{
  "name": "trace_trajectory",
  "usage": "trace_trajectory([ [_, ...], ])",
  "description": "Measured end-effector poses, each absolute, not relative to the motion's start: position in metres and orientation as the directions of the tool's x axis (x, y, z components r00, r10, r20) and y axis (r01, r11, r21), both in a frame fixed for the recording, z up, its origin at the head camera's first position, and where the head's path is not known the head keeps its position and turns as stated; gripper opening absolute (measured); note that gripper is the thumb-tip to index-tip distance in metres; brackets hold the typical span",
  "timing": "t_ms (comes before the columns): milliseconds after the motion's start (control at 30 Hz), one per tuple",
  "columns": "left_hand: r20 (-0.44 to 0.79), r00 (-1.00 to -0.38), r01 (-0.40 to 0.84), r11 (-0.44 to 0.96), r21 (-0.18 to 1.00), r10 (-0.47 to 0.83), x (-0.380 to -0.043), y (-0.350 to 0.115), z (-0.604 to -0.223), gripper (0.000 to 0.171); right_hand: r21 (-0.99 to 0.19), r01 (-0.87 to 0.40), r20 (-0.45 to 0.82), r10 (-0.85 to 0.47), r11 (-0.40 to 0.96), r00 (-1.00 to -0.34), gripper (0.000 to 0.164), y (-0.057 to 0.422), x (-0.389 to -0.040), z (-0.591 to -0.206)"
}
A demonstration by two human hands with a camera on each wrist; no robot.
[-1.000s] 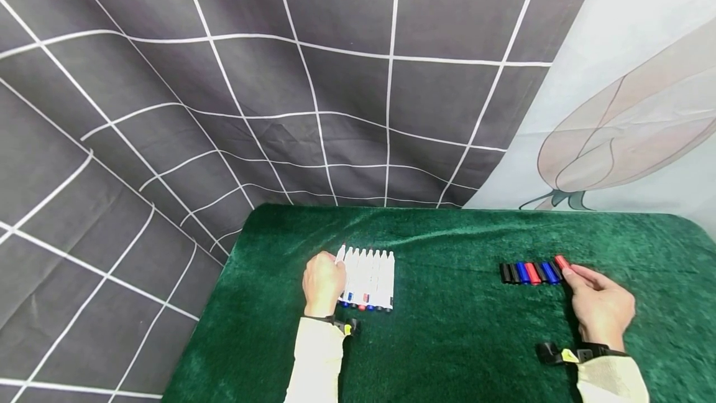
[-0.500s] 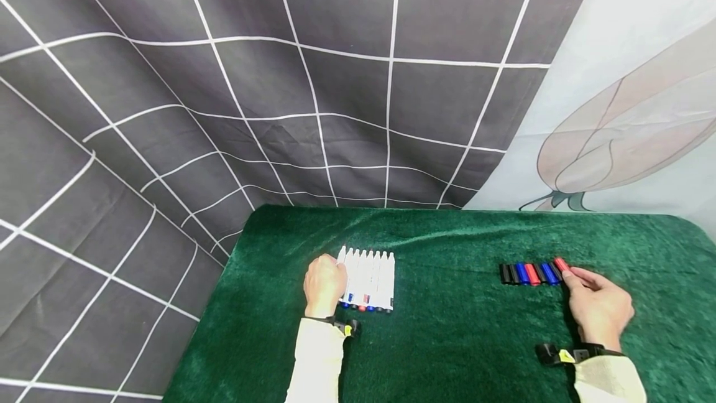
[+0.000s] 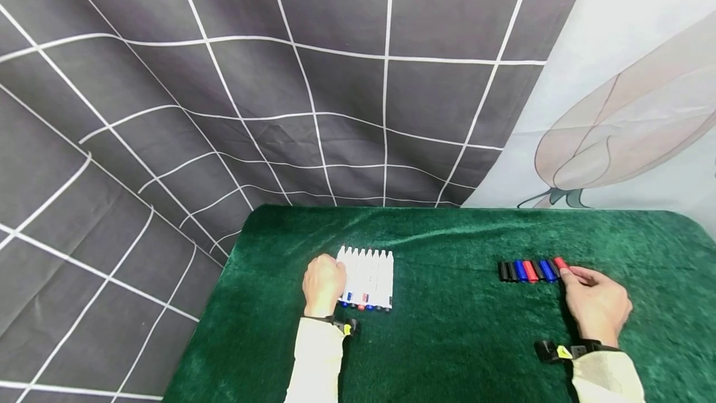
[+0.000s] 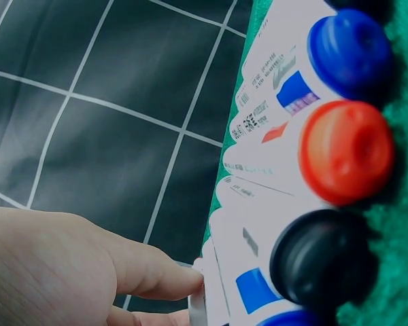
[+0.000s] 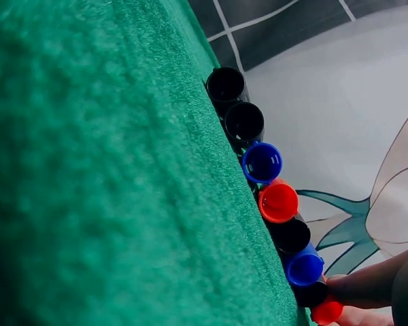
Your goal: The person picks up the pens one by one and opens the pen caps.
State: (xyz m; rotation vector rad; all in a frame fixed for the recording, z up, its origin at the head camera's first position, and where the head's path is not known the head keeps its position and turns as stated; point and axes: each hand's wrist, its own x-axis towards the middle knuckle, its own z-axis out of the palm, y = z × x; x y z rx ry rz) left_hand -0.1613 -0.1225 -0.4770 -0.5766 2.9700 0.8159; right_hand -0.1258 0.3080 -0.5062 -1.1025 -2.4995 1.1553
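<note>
Several uncapped white markers (image 3: 369, 275) lie side by side on the green cloth, tips pointing away, with coloured ends facing me. At the left end of that row, my left hand (image 3: 324, 277) pinches a white marker (image 3: 340, 255), which the hand partly covers. In the left wrist view, a fingertip (image 4: 187, 280) presses against its side. Farther right, marker caps (image 3: 528, 271) in black, blue and red form another row. My right hand (image 3: 598, 303) grips a red cap (image 3: 560, 263) at the right end, touching or very near the neighbouring black cap (image 5: 311, 294).
A dark green plush cloth (image 3: 447, 328) covers the table, its far edge meeting a grey gridded curtain (image 3: 335, 79). On the right hangs a white curtain (image 3: 615, 79) with a flower print. Open ends of the caps face me.
My left hand's marker has settled down level with its row. The red cap in my right hand has moved slightly left and closer in line with the other caps.
</note>
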Motion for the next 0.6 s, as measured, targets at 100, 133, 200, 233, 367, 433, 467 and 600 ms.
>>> trace_trajectory([
  [100,-0.096,-0.933,-0.348,0.799,0.491,-0.348,-0.1611,-0.1226,-0.477,0.022,-0.71,0.559,-0.147,0.685,0.429,-0.713,0.05,0.3067,-0.1263,-0.5055],
  [133,-0.096,-0.932,-0.35,0.799,0.49,-0.349,-0.1611,-0.1224,-0.4768,0.022,-0.708,0.562,-0.152,0.684,0.429,-0.714,0.051,0.3062,-0.1266,-0.5052],
  [200,-0.1,-0.93,-0.355,0.798,0.487,-0.353,-0.1613,-0.1219,-0.4764,0.023,-0.702,0.566,-0.16,0.679,0.432,-0.716,0.052,0.3051,-0.1268,-0.5048],
  [233,-0.103,-0.929,-0.359,0.797,0.485,-0.355,-0.1614,-0.1217,-0.4762,0.023,-0.699,0.569,-0.165,0.678,0.432,-0.717,0.052,0.3046,-0.127,-0.5045],
  [367,-0.107,-0.926,-0.366,0.798,0.478,-0.361,-0.1619,-0.1207,-0.4761,0.024,-0.694,0.576,-0.177,0.673,0.432,-0.718,0.054,0.3029,-0.1267,-0.5035],
  [433,-0.108,-0.926,-0.367,0.799,0.476,-0.361,-0.162,-0.1202,-0.476,0.024,-0.694,0.579,-0.182,0.672,0.429,-0.717,0.054,0.3021,-0.1265,-0.5029],
  [467,-0.108,-0.927,-0.367,0.8,0.474,-0.36,-0.162,-0.1201,-0.476,0.025,-0.694,0.579,-0.183,0.672,0.429,-0.717,0.054,0.3017,-0.1264,-0.5025],
  [600,-0.087,-0.929,-0.355,0.805,0.475,-0.359,-0.1608,-0.12,-0.476,0.026,-0.695,0.569,-0.173,0.666,0.44,-0.726,0.056,0.2994,-0.1253,-0.5002],
])
